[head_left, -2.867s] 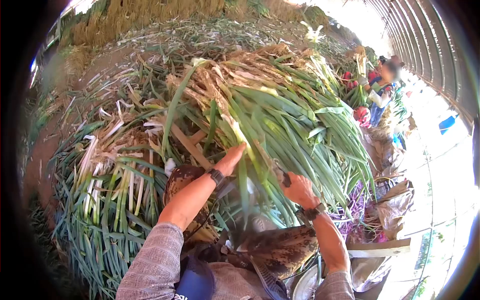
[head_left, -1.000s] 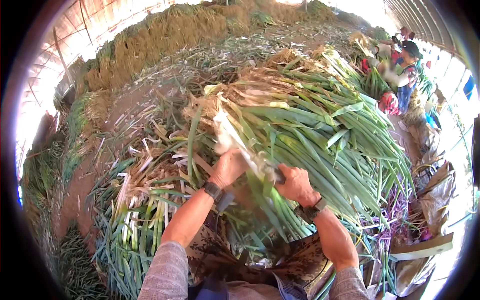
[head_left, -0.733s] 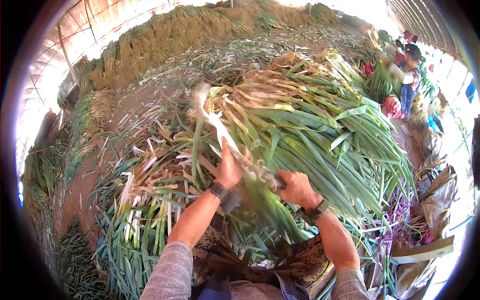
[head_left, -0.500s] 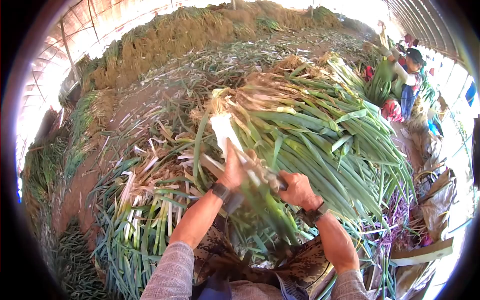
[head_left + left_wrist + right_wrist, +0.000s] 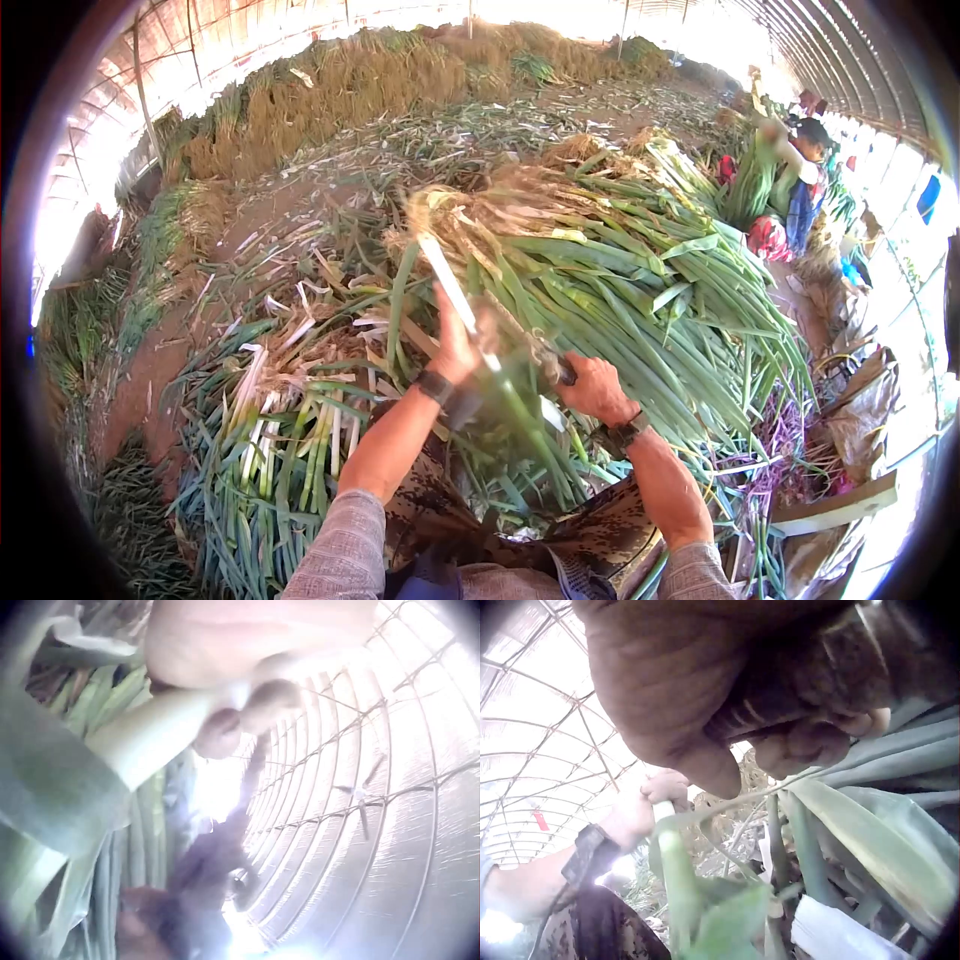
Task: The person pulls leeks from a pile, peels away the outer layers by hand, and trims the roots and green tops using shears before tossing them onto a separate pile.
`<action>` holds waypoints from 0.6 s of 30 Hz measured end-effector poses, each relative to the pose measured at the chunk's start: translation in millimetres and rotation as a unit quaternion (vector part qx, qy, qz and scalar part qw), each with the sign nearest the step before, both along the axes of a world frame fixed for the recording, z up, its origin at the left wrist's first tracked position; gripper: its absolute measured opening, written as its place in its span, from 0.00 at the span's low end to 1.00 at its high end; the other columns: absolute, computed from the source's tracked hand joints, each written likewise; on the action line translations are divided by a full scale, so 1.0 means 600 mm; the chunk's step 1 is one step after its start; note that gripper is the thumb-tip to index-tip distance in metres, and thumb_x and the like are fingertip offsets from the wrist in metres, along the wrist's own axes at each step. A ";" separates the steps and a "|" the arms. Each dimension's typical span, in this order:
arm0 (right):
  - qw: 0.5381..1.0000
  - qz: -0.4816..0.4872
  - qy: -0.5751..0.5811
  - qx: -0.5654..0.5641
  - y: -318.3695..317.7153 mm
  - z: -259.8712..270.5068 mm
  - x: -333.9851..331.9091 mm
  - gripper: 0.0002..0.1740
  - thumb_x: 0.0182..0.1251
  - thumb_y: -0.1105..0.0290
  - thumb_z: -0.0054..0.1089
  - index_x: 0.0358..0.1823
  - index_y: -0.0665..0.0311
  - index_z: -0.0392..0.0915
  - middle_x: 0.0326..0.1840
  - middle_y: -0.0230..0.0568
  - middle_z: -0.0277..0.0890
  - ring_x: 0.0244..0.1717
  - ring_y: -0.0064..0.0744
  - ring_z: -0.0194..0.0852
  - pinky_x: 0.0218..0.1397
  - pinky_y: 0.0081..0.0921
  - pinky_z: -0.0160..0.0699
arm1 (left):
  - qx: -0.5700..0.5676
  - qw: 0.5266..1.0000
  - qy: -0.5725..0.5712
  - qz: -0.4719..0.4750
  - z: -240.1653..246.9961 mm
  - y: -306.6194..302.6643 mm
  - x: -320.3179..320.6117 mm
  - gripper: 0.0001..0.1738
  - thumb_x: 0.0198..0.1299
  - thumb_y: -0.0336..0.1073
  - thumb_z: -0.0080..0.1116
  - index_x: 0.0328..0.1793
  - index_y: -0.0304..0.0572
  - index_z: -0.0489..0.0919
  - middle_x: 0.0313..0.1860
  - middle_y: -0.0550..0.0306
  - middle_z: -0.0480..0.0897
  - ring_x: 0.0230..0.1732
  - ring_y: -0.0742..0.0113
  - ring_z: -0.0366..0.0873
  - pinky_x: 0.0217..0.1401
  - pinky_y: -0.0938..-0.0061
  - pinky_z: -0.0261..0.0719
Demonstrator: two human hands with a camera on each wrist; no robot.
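My left hand (image 5: pixel 455 340) grips a long green onion (image 5: pixel 447 280) by its bare white stalk. The root end points up and away, and the green leaves trail down toward my lap. In the left wrist view the pale stalk (image 5: pixel 150 735) runs into the curled fingers. My right hand (image 5: pixel 597 388) holds a dark-handled tool (image 5: pixel 548 362), whose far part is blurred beside the stalk. Seen from the right wrist, its thick ridged handle (image 5: pixel 802 682) lies in the curled fingers; I cannot tell its kind. The onion's green part (image 5: pixel 676 877) hangs just beyond.
A big heap of green onions (image 5: pixel 640 290), roots away from me, lies ahead and to the right. White-stalked onions (image 5: pixel 265 445) are piled at my left. Another person (image 5: pixel 800 170) sits at the far right. A wooden board (image 5: pixel 835 505) juts out at the lower right.
The onion in my left hand, brownish and leafy at first, now shows a clean white stalk. The left hand has shifted slightly along it; the right hand stays at nearly the same place.
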State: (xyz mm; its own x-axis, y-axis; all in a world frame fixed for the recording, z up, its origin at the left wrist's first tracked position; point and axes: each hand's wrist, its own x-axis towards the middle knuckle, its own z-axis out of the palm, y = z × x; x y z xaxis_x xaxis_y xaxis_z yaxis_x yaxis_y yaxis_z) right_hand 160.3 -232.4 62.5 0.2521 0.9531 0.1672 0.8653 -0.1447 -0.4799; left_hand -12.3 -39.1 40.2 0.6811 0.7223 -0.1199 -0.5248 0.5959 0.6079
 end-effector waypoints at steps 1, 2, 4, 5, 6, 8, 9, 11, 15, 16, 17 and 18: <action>1.000 -0.009 -0.001 -0.020 -0.005 -0.004 0.001 0.20 0.57 0.56 0.64 0.46 0.59 0.83 0.35 0.56 0.84 0.41 0.61 0.82 0.47 0.53 0.79 | 0.071 0.995 -0.066 -0.010 -0.014 0.028 -0.015 0.45 0.55 0.89 0.36 0.29 0.53 0.75 0.11 0.68 0.64 0.09 0.70 0.59 0.14 0.72 0.59; 0.999 -0.018 0.001 -0.042 -0.011 -0.013 0.001 0.22 0.57 0.54 0.63 0.49 0.58 0.83 0.36 0.56 0.84 0.43 0.60 0.82 0.49 0.53 0.79 | 0.014 0.996 -0.036 0.084 0.043 0.032 -0.034 0.44 0.55 0.88 0.38 0.28 0.53 0.75 0.10 0.69 0.63 0.09 0.70 0.60 0.14 0.74 0.60; 0.998 -0.022 -0.028 -0.058 -0.024 -0.058 0.022 0.21 0.57 0.52 0.64 0.46 0.59 0.84 0.35 0.56 0.84 0.42 0.61 0.82 0.48 0.52 0.79 | 0.052 0.966 -0.015 0.253 0.115 0.091 -0.091 0.40 0.61 0.83 0.42 0.36 0.53 0.77 0.17 0.69 0.70 0.13 0.71 0.66 0.15 0.74 0.63; 0.996 -0.025 -0.058 -0.069 -0.037 -0.073 0.033 0.21 0.57 0.50 0.66 0.42 0.60 0.84 0.34 0.55 0.83 0.41 0.61 0.82 0.47 0.51 0.79 | 0.103 0.948 -0.012 0.302 0.163 0.119 -0.135 0.34 0.66 0.77 0.44 0.38 0.55 0.76 0.19 0.68 0.71 0.15 0.71 0.68 0.16 0.75 0.65; 0.995 -0.024 -0.057 -0.075 -0.051 -0.075 0.039 0.21 0.57 0.50 0.66 0.42 0.60 0.84 0.34 0.55 0.83 0.41 0.61 0.82 0.47 0.51 0.79 | 0.152 0.924 -0.009 0.352 0.211 0.147 -0.179 0.28 0.70 0.71 0.45 0.39 0.56 0.75 0.21 0.68 0.72 0.17 0.71 0.71 0.16 0.76 0.68; 0.986 -0.085 -0.041 -0.135 -0.064 -0.067 0.053 0.24 0.57 0.48 0.62 0.44 0.60 0.86 0.42 0.57 0.85 0.48 0.59 0.82 0.56 0.50 0.79 | 0.251 0.858 0.037 0.447 0.322 0.186 -0.279 0.27 0.75 0.65 0.41 0.42 0.52 0.76 0.21 0.65 0.73 0.18 0.72 0.72 0.17 0.75 0.72; 0.985 -0.084 -0.038 -0.142 -0.070 -0.062 0.056 0.24 0.57 0.48 0.62 0.44 0.60 0.86 0.42 0.57 0.85 0.48 0.59 0.82 0.56 0.50 0.79 | 0.267 0.865 0.079 0.417 0.390 0.170 -0.330 0.28 0.76 0.63 0.40 0.43 0.47 0.77 0.21 0.65 0.73 0.16 0.74 0.71 0.16 0.75 0.72; 0.979 -0.110 -0.036 -0.165 -0.078 -0.044 0.068 0.23 0.56 0.48 0.63 0.40 0.61 0.86 0.41 0.56 0.85 0.48 0.59 0.82 0.55 0.49 0.79 | 0.302 0.801 0.186 0.483 0.490 0.156 -0.396 0.29 0.77 0.61 0.40 0.43 0.42 0.78 0.20 0.64 0.73 0.15 0.75 0.70 0.15 0.75 0.71; 0.976 -0.130 0.027 -0.172 -0.091 -0.043 0.077 0.23 0.54 0.50 0.66 0.40 0.62 0.86 0.40 0.57 0.84 0.48 0.59 0.82 0.54 0.50 0.78 | 0.407 0.622 0.424 0.518 0.555 0.209 -0.553 0.35 0.75 0.63 0.43 0.37 0.36 0.81 0.17 0.61 0.71 0.16 0.70 0.68 0.20 0.70 0.68; 0.977 -0.127 0.027 -0.172 -0.089 -0.045 0.077 0.23 0.54 0.50 0.66 0.40 0.62 0.86 0.40 0.57 0.84 0.48 0.59 0.82 0.54 0.50 0.78 | 0.406 0.619 0.426 0.519 0.543 0.254 -0.601 0.35 0.75 0.63 0.43 0.37 0.36 0.81 0.17 0.61 0.71 0.16 0.70 0.68 0.20 0.70 0.68; 0.977 -0.118 0.022 -0.176 -0.086 -0.047 0.077 0.23 0.54 0.50 0.66 0.41 0.62 0.86 0.40 0.57 0.84 0.48 0.60 0.82 0.54 0.50 0.78 | 0.548 0.349 0.471 0.596 0.518 0.312 -0.652 0.36 0.75 0.63 0.42 0.40 0.32 0.81 0.17 0.56 0.73 0.18 0.62 0.70 0.24 0.64 0.71; 0.977 -0.110 0.018 -0.181 -0.086 -0.050 0.077 0.23 0.54 0.50 0.66 0.41 0.62 0.86 0.40 0.57 0.84 0.48 0.60 0.81 0.54 0.50 0.78 | 0.539 0.342 0.549 0.539 0.499 0.307 -0.660 0.36 0.76 0.62 0.41 0.44 0.30 0.81 0.26 0.46 0.78 0.28 0.50 0.75 0.35 0.56 0.72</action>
